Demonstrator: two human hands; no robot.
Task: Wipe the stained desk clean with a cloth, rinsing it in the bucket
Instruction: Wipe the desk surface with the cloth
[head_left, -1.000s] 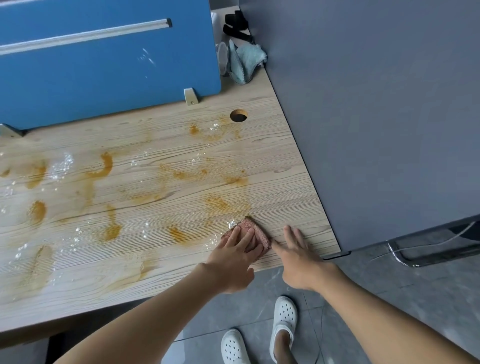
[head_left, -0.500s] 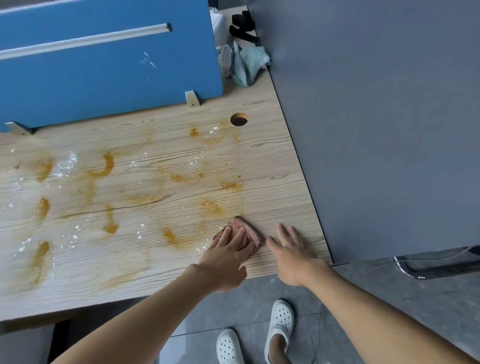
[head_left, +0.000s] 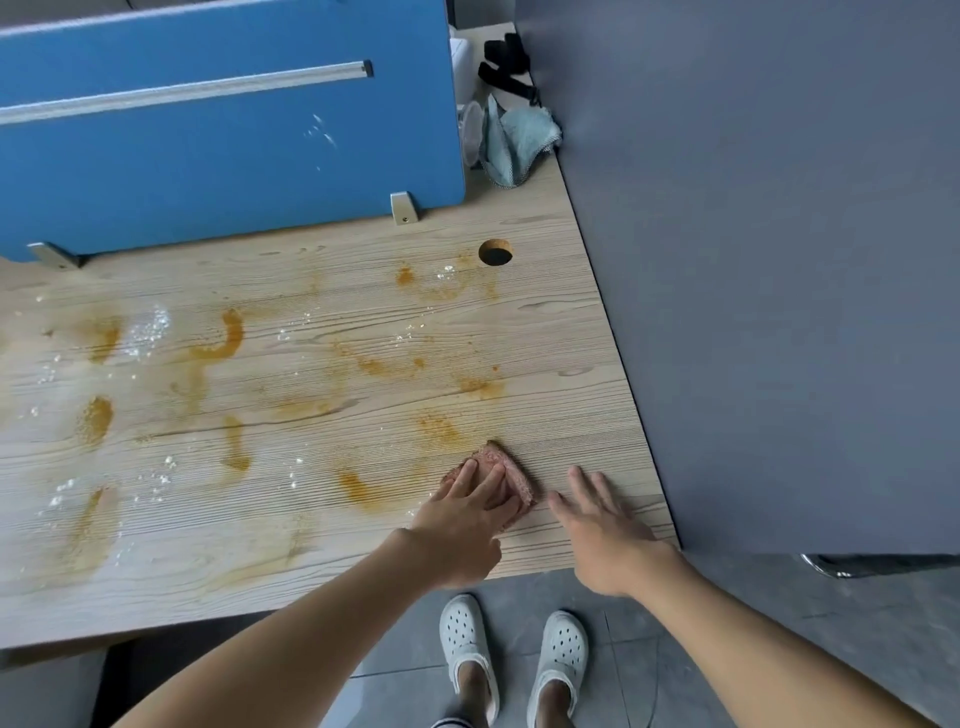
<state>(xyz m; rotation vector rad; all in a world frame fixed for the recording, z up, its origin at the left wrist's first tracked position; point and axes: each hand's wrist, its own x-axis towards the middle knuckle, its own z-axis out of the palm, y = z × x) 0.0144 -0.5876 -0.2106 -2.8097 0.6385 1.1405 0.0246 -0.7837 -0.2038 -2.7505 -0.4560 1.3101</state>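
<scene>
A light wooden desk (head_left: 571, 338) carries many orange-brown stains (head_left: 223, 338) and scattered white specks. Near its front right corner lies a small folded reddish-brown cloth (head_left: 511, 470). My left hand (head_left: 467, 519) presses flat on the cloth with straight fingers. My right hand (head_left: 605, 525) lies just right of the cloth, fingers spread flat on the desk, holding nothing. No bucket is in view.
A blue partition (head_left: 223, 130) stands along the desk's back. A grey panel (head_left: 753, 260) walls off the right side. A light blue cloth (head_left: 517, 140) and black strap (head_left: 506, 67) lie at the back right corner. A cable hole (head_left: 495, 253) is nearby. My white shoes (head_left: 465, 639) stand below.
Both hands and the cloth keep about the same place on the desk; mostly the camera view has shifted. No clear wiping stroke shows.
</scene>
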